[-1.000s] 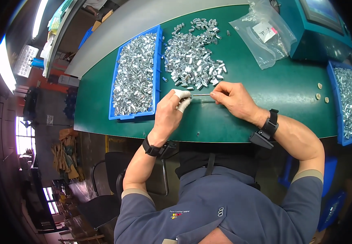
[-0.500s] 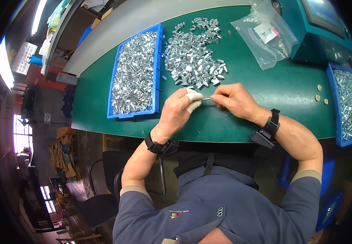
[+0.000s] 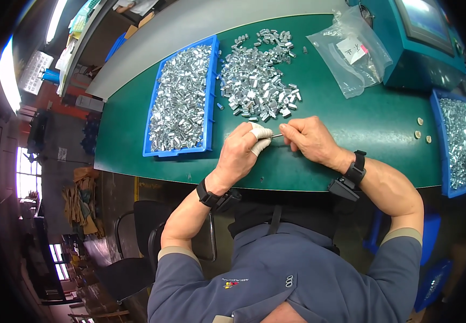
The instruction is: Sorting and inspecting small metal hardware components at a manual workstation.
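Above the near part of the table, my two hands meet. Finger and thumb of my right hand [image 3: 313, 141] are pinched at one end of a thin metal pin [image 3: 277, 135]. The pin's other end reaches the fingertips of my left hand [image 3: 238, 153], which are closed together and wrapped in pale coverings. Whatever else sits inside the left pinch is hidden. Just beyond my hands lies a loose pile of small silver metal parts [image 3: 260, 81]. To its left, a blue tray [image 3: 210, 107] holds many more of these parts.
The green table [image 3: 346, 121] carries a clear plastic bag [image 3: 346, 70] with a label. A teal machine with a screen [image 3: 421, 48] stands at the far right. Several small pale round pieces [image 3: 418, 134] lie near another blue tray of parts [image 3: 448, 177]. A black chair [image 3: 149, 220] is behind left.
Both hands keep their pinch close together; the left has shifted slightly right and down. The whole view has moved a little. The pile and trays look unchanged.
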`<state>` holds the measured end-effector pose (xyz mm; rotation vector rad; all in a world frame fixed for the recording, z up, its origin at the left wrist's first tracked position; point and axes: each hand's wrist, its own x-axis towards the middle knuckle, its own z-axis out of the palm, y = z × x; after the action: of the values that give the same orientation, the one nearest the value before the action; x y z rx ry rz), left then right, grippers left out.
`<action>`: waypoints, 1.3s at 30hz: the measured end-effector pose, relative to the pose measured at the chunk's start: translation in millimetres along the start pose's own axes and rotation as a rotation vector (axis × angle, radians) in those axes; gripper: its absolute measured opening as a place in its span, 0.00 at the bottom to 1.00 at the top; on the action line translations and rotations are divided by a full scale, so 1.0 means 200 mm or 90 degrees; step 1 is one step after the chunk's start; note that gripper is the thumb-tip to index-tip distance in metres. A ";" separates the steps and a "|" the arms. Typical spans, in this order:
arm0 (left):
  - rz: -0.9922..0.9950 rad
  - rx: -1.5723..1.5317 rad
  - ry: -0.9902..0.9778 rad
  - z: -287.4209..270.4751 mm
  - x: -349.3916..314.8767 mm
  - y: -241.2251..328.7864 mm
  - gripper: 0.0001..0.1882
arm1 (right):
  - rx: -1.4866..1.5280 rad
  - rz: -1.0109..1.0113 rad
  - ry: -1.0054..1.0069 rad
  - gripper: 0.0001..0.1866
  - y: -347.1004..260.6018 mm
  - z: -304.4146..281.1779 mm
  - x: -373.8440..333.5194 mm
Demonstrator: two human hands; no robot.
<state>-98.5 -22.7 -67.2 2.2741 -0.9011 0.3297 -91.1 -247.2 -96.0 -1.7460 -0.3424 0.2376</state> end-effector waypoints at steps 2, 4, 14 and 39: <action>-0.008 0.027 0.008 -0.05 0.00 -0.01 0.11 | 0.059 0.001 0.022 0.23 0.02 -0.01 0.01; -0.025 0.104 0.029 -0.16 -0.01 -0.08 0.10 | 0.069 0.004 0.047 0.23 0.05 -0.02 0.03; 0.048 0.507 -0.105 -0.39 0.19 -0.44 0.20 | 0.090 0.005 0.071 0.23 0.07 -0.03 0.05; 0.009 0.142 -0.114 -0.14 0.12 -0.06 0.10 | 0.011 -0.052 0.073 0.14 0.01 -0.02 0.02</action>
<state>-71.4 -10.5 -42.1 2.5353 -1.0138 0.2462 -85.6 -250.3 -97.5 -1.7173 -0.3261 0.0804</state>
